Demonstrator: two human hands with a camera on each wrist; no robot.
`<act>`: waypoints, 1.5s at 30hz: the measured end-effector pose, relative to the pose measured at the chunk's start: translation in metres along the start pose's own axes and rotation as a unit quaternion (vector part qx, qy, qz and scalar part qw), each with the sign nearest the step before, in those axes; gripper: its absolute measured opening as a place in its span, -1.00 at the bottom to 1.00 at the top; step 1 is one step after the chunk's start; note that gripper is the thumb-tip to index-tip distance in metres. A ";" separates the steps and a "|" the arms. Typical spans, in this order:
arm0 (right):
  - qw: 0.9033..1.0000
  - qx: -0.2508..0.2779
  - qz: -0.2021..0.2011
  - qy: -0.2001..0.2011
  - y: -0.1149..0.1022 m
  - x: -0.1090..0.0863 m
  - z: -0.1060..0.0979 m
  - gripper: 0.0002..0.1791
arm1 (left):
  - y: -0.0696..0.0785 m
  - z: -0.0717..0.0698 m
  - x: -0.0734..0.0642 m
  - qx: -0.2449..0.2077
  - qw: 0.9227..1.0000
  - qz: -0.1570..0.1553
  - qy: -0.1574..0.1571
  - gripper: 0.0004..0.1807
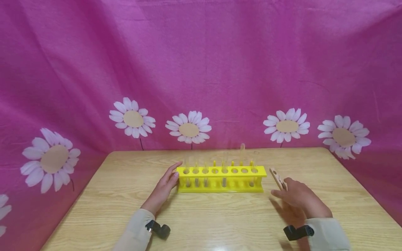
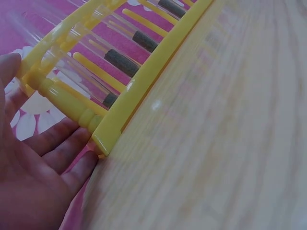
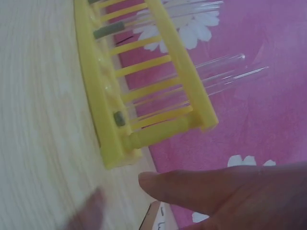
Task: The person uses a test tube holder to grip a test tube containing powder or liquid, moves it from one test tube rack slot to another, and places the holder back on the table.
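Observation:
A yellow test tube rack [image 1: 221, 190] stands upright on the table with several clear test tubes in it. Dark grey material fills the bottoms of several tubes, such as this test tube [image 2: 121, 62]. One test tube [image 1: 243, 149] at the back has its rounded end upward. My left hand [image 1: 163, 188] holds the rack's left end, thumb at the top plate and fingertips by the end post. To the rack's right lies a wooden test tube clamp [image 1: 276, 176] with a metal spring. Over its near end is my right hand [image 1: 299, 197], thumb and forefinger apart on either side of it.
The wood-grain table [image 1: 204, 216] meets a pink cloth [image 1: 201, 69] with white daisies, hanging behind and along both sides. A row of yellow pegs [image 1: 232, 162] stands along the rack's back. Each sleeve carries a black wrist camera [image 1: 298, 232].

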State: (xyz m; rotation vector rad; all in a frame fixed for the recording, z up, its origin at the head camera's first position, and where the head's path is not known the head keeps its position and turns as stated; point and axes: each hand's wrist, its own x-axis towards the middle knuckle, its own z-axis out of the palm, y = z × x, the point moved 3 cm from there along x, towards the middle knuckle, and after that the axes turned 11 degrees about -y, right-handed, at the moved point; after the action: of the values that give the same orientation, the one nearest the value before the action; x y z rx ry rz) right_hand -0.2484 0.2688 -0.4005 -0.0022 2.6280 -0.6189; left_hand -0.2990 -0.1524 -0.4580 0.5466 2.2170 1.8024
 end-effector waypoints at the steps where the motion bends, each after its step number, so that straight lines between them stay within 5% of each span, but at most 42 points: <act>1: 1.000 0.002 0.003 0.000 0.001 0.001 0.001 -0.14 | 0.000 0.000 0.000 0.001 1.000 0.001 0.000 -0.44; 12: 0.999 0.001 0.040 0.036 0.007 0.006 0.005 -0.50 | -0.005 -0.001 0.002 -0.005 1.000 -0.008 0.009 -0.47; 20: 0.989 -0.004 0.062 0.131 0.011 0.007 0.009 -0.59 | -0.005 0.000 0.000 -0.004 1.000 -0.002 0.008 -0.42; 28: 0.986 -0.012 0.112 0.122 0.012 0.011 0.011 -0.60 | -0.004 0.001 0.000 -0.002 1.000 -0.004 0.008 -0.48; 45: 0.984 -0.020 0.129 0.122 0.011 0.011 0.013 -0.62 | -0.006 -0.001 0.000 -0.012 1.000 -0.019 0.006 -0.41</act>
State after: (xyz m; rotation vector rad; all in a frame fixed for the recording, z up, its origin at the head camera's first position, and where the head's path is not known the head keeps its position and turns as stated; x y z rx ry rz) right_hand -0.2521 0.2715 -0.4204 0.4206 2.8075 -0.5032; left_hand -0.3001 -0.1540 -0.4635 0.4866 2.1963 1.8146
